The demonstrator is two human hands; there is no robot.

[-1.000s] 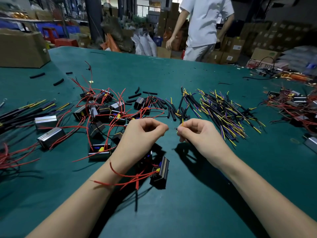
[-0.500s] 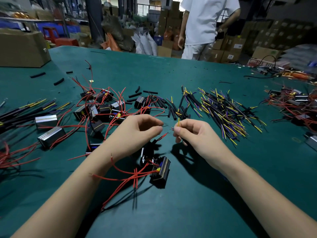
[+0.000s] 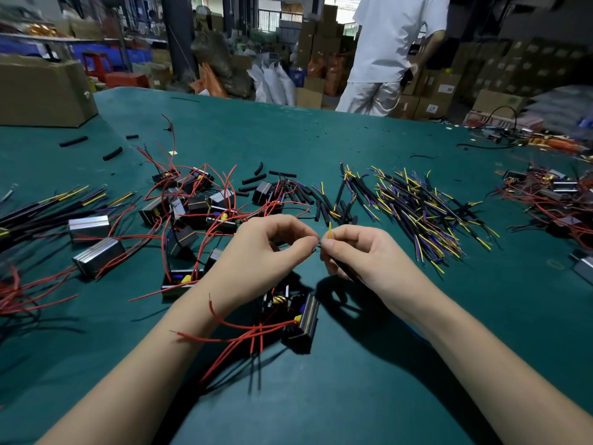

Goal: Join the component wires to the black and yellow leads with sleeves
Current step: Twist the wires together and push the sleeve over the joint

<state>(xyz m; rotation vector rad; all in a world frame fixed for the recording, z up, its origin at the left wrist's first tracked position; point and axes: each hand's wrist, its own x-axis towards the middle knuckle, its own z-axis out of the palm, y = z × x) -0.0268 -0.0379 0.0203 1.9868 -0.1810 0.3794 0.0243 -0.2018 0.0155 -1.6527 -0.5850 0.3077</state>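
1. Left hand (image 3: pixel 256 252): grip pinched on a fine wire end at centre; which wire it is cannot be told.
2. Right hand (image 3: pixel 362 255): grip pinching a black and yellow lead (image 3: pixel 330 229), its yellow tip standing up, its black length running back under the palm.
3. The two pinches nearly touch: the joint appears to be in the making, with no sleeve seen over it yet.
4. Component (image 3: pixel 301 319), with red wires (image 3: pixel 244 332), lies near on the counter (image 3: pixel 353 396), under the wrists.
5. Left to do, by appearance: pile of components (image 3: pixel 192 203) at left; heap of leads (image 3: pixel 423 213) at right; loose black sleeves (image 3: pixel 256 179) beyond.
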